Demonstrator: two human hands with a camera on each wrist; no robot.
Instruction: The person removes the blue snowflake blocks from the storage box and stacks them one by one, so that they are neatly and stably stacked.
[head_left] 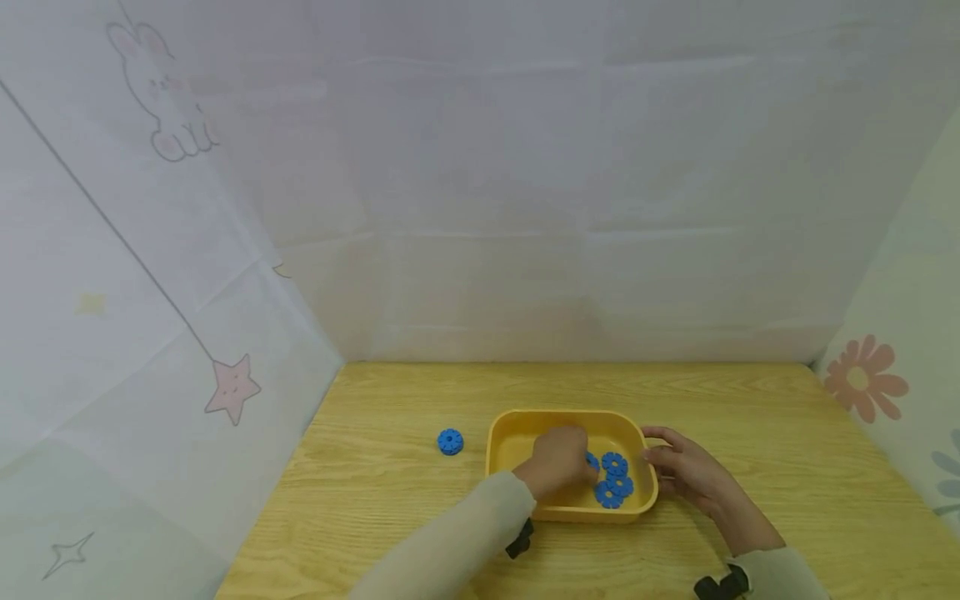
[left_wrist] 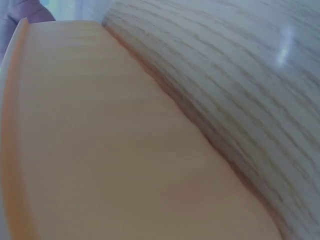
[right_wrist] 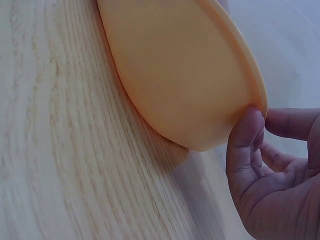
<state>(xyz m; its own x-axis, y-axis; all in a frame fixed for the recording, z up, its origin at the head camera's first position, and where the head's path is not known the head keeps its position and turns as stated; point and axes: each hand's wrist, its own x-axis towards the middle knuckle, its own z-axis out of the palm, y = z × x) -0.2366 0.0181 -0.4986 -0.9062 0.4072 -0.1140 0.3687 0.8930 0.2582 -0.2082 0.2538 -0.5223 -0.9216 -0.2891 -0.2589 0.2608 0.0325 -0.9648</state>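
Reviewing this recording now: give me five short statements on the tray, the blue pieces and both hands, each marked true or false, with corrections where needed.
1. The left hand is reaching inside the yellow tray. True.
2. The right hand is away from the tray, touching nothing. False: its thumb and a finger are on the tray's rim.
3. Blue notched discs lie in the tray, between the two hands in the head view. True.
4. Every visible blue disc is inside the tray. False: blue pieces also lie on the table, left of the tray in the head view.
5. The tabletop has a wood-grain look. True.
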